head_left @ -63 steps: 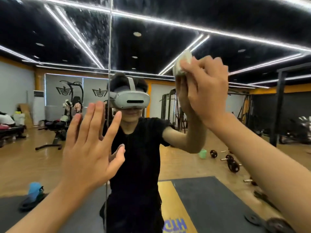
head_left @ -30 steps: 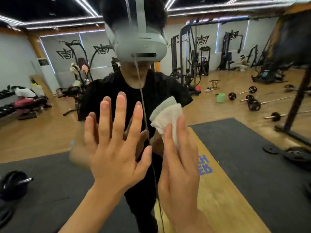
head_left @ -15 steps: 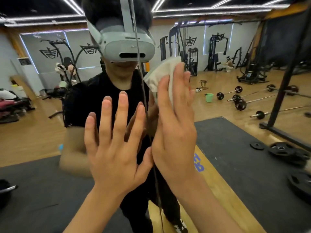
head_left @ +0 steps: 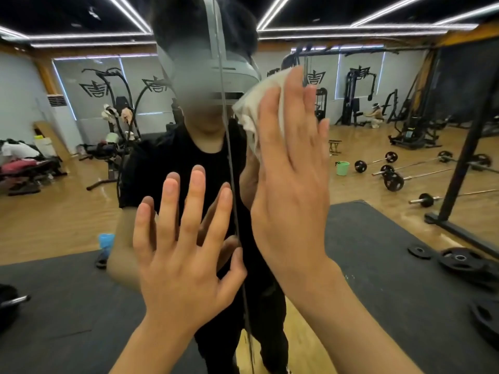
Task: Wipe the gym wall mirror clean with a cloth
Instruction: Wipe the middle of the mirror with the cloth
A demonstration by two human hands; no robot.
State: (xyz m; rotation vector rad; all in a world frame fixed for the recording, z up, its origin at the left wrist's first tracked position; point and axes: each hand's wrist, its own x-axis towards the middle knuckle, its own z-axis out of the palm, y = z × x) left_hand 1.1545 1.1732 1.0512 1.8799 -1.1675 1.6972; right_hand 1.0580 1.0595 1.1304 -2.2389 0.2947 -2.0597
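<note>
Off-white, soft and crumpled, the cloth point(head_left: 255, 107) lies flat against the mirror point(head_left: 378, 238) at upper centre, just right of the thin vertical seam point(head_left: 229, 163) between two panes. Most of it is hidden behind the right hand point(head_left: 293, 171), which presses it to the glass with fingers straight and close together. Only a rumpled edge shows above and left of the fingertips, and how far the cloth reaches under the palm cannot be told. The left hand point(head_left: 183, 255) is spread wide, fingers apart, and laid against the glass lower down, left of the seam, holding nothing. Its reflection peeks out between the fingers. Both forearms are cut off by the bottom edge.

The glass is smooth and bright. It reflects the person in a black short-sleeved shirt point(head_left: 172, 163), with a pale grey headset point(head_left: 235, 74) that is blurred and clipped by the top edge. Behind the person are a glossy wooden floor point(head_left: 54, 220) and a matte black mat point(head_left: 391, 292). A small green bucket point(head_left: 342, 168) stands near barbells point(head_left: 394, 179) with round black ends. Loose weight plates point(head_left: 459, 259) lie at the right, the lowest cut off by the frame edge. A black upright post point(head_left: 469, 141) slants down the right side. White light strips point(head_left: 324, 29) cross a dark ceiling. At far left a heap on a bench point(head_left: 24, 163) is too blurred to make out.
</note>
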